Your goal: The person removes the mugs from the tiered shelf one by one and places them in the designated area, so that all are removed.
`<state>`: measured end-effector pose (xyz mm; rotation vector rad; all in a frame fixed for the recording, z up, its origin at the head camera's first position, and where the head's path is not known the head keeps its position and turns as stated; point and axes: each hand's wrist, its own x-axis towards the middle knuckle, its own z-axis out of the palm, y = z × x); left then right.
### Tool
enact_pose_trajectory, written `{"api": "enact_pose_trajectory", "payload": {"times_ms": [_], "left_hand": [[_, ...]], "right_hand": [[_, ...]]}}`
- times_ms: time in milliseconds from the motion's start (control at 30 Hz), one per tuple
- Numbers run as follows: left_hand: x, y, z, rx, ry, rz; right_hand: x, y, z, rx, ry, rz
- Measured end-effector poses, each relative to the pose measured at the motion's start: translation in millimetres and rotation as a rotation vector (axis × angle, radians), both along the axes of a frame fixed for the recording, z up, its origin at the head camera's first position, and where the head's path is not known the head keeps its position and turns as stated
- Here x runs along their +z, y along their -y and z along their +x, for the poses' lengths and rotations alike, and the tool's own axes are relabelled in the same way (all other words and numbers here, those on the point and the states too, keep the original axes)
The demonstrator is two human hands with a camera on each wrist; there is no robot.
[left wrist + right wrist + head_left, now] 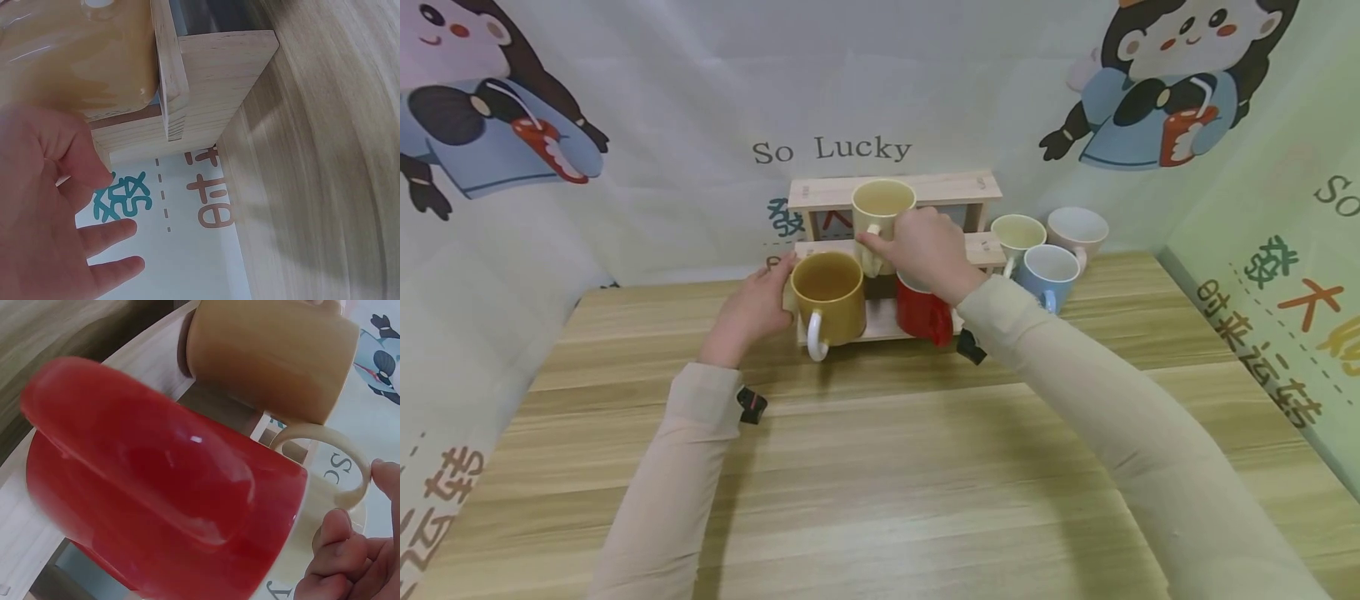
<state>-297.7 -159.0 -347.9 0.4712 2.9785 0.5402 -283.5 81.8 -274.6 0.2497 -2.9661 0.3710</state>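
A pale yellow mug (863, 221) stands at the middle step of a wooden rack (947, 187), its handle towards me. My right hand (932, 246) grips this mug; in the right wrist view the thumb touches its handle (359, 465) and curled fingers lie at its side. On the lower step, a mustard mug (842, 308) with a white handle stands left, a red mug (917, 312) right under my right hand. My left hand (756, 308) is at the rack's left end beside the mustard mug, fingers loosely extended; whether it touches either is unclear.
Right of the rack, a light green-yellow mug (1017, 233), a blue mug (1048, 271) and a pale pink mug (1078, 229) stand close together on the wooden table (880, 483). A printed cloth (700, 100) hangs behind, another at the right side.
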Motion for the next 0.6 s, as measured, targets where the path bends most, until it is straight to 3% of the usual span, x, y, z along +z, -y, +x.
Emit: {"api": "enact_pose_trajectory", "payload": {"times_ms": [333,600], "left_hand": [[0.6,-1.0,-0.2,0.002,0.017,0.001],[-1.1,-0.8,-0.9,-0.002,0.009,0.005]], "right_hand": [[1.9,4.3,1.4,0.012,0.054,-0.025],[1.2,9.3,3.9,0.036,0.000,-0.048]]}}
